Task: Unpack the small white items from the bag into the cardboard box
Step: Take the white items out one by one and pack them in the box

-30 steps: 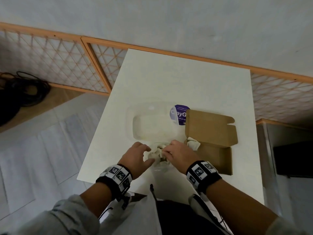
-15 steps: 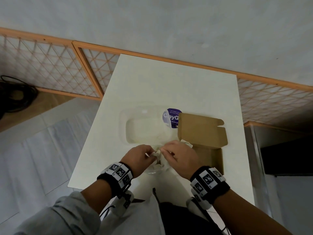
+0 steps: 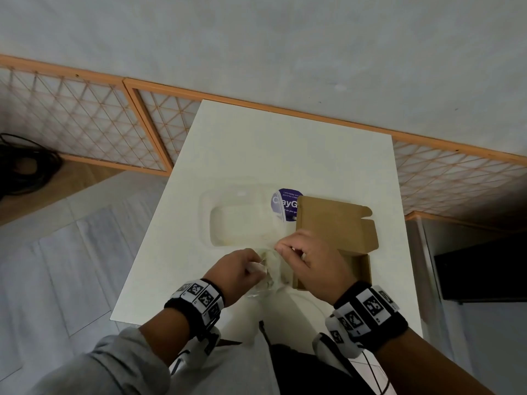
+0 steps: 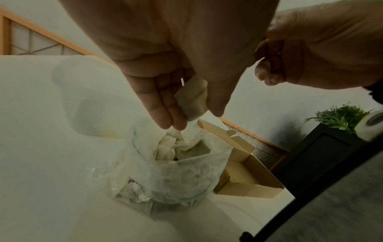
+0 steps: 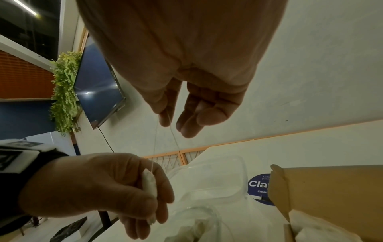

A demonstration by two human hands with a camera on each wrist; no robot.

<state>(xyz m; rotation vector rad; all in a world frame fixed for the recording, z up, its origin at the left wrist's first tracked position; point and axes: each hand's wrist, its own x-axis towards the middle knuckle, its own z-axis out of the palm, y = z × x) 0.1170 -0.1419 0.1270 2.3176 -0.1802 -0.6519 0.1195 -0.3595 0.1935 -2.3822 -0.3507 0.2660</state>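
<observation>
A clear plastic bag (image 3: 272, 280) of small white sachets (image 4: 165, 147) sits on the white table (image 3: 256, 155) between my hands. My left hand (image 3: 251, 266) pinches one white sachet (image 4: 192, 99) between thumb and fingers, just above the bag's mouth (image 4: 176, 163). A thin string (image 5: 154, 147) runs from that sachet (image 5: 149, 185) up to my right hand (image 5: 176, 121), which pinches it at the fingertips. In the head view the right hand (image 3: 285, 249) is over the open cardboard box (image 3: 362, 269), which hides most of the box's inside. One white item (image 4: 240, 173) lies in the box (image 4: 248, 188).
A clear plastic container (image 3: 242, 220) with a purple label (image 3: 286, 203) lies behind the bag, touching the box's raised lid (image 3: 333, 223). The table's near edge (image 3: 171, 323) is close to my body. A dark cabinet (image 3: 479, 269) stands to the right.
My left hand has lifted a sachet out of the bag's mouth. My right hand has drawn up and to the right with the string, so the hands are further apart.
</observation>
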